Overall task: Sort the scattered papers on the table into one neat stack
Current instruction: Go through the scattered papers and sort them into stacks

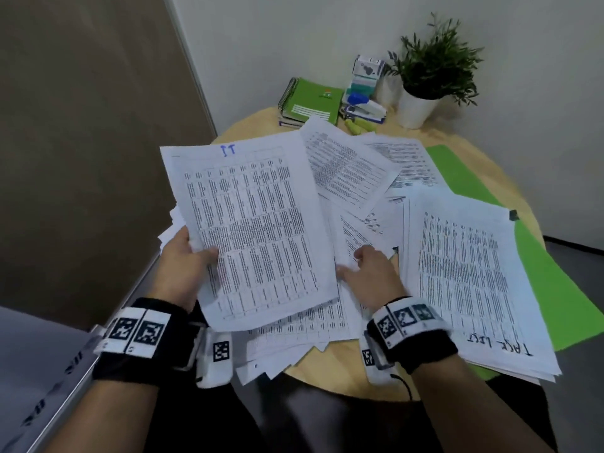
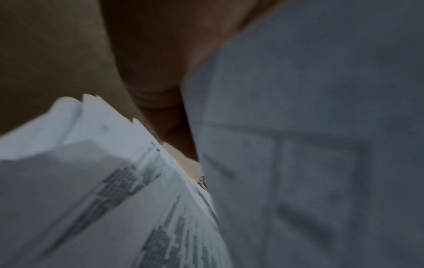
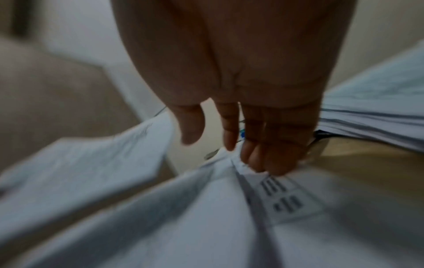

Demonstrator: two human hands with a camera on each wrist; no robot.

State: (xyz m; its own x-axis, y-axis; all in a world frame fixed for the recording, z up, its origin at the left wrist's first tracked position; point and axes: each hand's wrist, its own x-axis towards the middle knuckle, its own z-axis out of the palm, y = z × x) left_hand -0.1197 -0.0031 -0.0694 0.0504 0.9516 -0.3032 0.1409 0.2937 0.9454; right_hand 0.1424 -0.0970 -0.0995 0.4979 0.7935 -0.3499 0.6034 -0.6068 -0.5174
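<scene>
Printed white sheets (image 1: 353, 171) lie scattered and overlapping on a round wooden table (image 1: 330, 374). My left hand (image 1: 196, 253) grips one table-printed sheet (image 1: 251, 223) marked "11" in blue, thumb on top, lifted above the pile. The left wrist view shows that sheet (image 2: 321, 127) close beside the palm, with loose sheets (image 2: 91, 199) below. My right hand (image 1: 369, 273) reaches into the middle of the pile. Its fingertips (image 3: 263, 163) touch a creased sheet (image 3: 229, 208), thumb apart. A squared stack (image 1: 467, 273) headed "TASK LIST" lies to the right.
A green folder (image 1: 555, 273) lies under the right stack, with a black clip (image 1: 513, 215) at its edge. At the table's back stand a green spiral notebook (image 1: 313, 99), a stapler (image 1: 366, 109), small boxes (image 1: 366, 73) and a potted plant (image 1: 421, 106). A brown wall panel is at left.
</scene>
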